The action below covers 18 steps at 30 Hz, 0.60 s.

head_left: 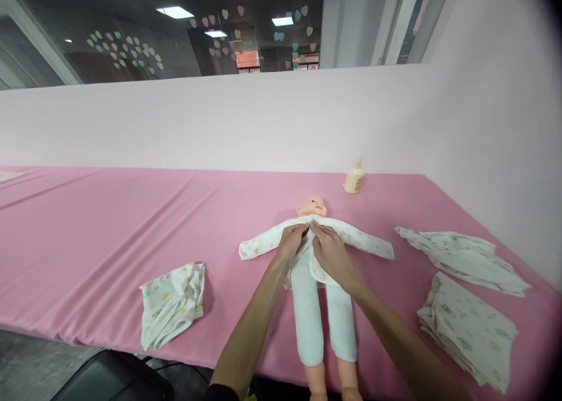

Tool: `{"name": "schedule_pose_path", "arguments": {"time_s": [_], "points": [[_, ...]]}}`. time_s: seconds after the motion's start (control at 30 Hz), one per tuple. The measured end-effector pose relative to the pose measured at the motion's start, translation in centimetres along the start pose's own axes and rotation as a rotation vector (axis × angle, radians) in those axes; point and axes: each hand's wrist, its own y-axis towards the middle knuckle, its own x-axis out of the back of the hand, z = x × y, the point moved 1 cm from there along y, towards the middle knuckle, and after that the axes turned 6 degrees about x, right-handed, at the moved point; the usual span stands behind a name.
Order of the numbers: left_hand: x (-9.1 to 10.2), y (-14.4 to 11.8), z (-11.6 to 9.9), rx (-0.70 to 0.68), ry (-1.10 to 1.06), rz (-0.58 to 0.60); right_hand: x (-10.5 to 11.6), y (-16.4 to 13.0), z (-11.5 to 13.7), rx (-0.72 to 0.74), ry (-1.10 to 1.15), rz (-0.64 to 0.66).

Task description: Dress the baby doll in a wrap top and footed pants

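A baby doll [312,205] lies on its back, head toward the wall, its feet at the near table edge. It wears a white printed baby jacket [364,241] with both sleeves spread wide, and white trousers [307,319]. At the upper chest, my left hand [293,240] pinches the jacket's front edge near the neckline. My right hand [328,250] is beside it, fingers closed on the other front edge. The fingertips of both hands nearly meet at the middle of the jacket. Whatever fastening lies between them is too small to make out.
A pink-covered table [109,225] runs along a white wall. Behind the doll stands a pump bottle [353,178]. A crumpled printed cloth [173,304] lies left; a white garment [465,257] and folded printed cloths [472,331] lie right. A black chair [114,377] stands at the lower left.
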Motion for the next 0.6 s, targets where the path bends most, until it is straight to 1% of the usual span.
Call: {"name": "schedule_pose_path", "arguments": {"time_s": [0.13,0.4,0.6], "points": [[-0.03,0.23,0.27,-0.001,-0.026,0.016,0.34,0.02,0.29,0.005,0.006,0.021],[-0.10,-0.10,0.03,-0.022,0.084,0.003,0.24,-0.17,0.18,0.018,0.025,0.026],[-0.58,-0.18,-0.04,-0.047,0.204,-0.039,0.43,-0.18,0.16,-0.048,0.101,-0.008]]}}
